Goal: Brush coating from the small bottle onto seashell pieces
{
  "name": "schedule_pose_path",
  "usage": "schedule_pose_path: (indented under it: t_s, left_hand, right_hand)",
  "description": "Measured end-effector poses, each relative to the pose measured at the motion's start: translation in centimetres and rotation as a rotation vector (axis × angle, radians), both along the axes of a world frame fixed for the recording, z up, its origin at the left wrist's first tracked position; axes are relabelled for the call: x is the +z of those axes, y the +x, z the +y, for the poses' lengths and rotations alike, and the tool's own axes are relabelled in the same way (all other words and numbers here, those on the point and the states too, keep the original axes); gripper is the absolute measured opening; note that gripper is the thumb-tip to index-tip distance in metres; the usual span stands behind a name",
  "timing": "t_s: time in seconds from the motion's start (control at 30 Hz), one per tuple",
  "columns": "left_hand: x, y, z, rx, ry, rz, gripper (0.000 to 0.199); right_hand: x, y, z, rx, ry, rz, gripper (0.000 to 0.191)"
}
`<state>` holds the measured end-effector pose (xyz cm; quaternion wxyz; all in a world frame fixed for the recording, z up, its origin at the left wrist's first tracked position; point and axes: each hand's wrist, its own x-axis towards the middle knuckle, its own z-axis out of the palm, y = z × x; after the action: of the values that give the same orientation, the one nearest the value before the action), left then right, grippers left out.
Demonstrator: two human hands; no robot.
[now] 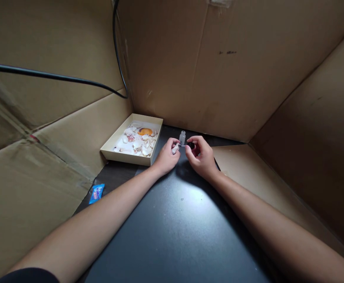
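Observation:
Between the thumb and fingers of my left hand is a small whitish, ridged seashell. My right hand pinches a round black cap with a thin pale stem that points left at the shell. The stem's tip is at or very near the shell; I cannot tell if they touch. Just beyond both hands a small uncapped clear bottle stands upright on the dark tabletop.
A cream box tray with several shells stands to the left. Nearer lies a small blue packet. Cardboard walls enclose the table, and a flat cardboard piece lies at right. A black cable hangs at upper left.

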<state>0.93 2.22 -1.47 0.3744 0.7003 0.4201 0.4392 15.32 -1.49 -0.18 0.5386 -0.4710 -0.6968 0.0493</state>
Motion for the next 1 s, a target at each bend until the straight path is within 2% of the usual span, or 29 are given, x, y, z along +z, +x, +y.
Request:
schedule_pose_path:
  t_s: [0.43, 0.6, 0.73, 0.87, 1.0]
  left_hand:
    - [-0.45, 0.00, 0.19, -0.020, -0.002, -0.018, 0.026]
    - [-0.20, -0.04, 0.02, -0.017, -0.004, 0.003, 0.025]
    - [-0.05, -0.07, -0.10, -0.018, -0.012, 0.011, 0.025]
    - [0.07, -0.08, -0.16, -0.012, -0.020, 0.019, 0.025]
    - [0.21, -0.11, -0.27, -0.010, -0.003, 0.027, 0.024]
  right_hand:
    - [-0.13, 0.30, 0.17, 0.018, -0.020, 0.027, 0.014]
    - [-0.02, 0.13, -0.02, -0.013, -0.013, 0.015, 0.014]
    - [-0.11, 0.14, -0.05, 0.027, -0.031, -0.005, 0.015]
    - [-0.08, 0.16, -0.09, -0.010, -0.036, 0.011, 0.015]
    - [0.02, 0.14, -0.17, 0.030, -0.051, -0.006, 0.016]
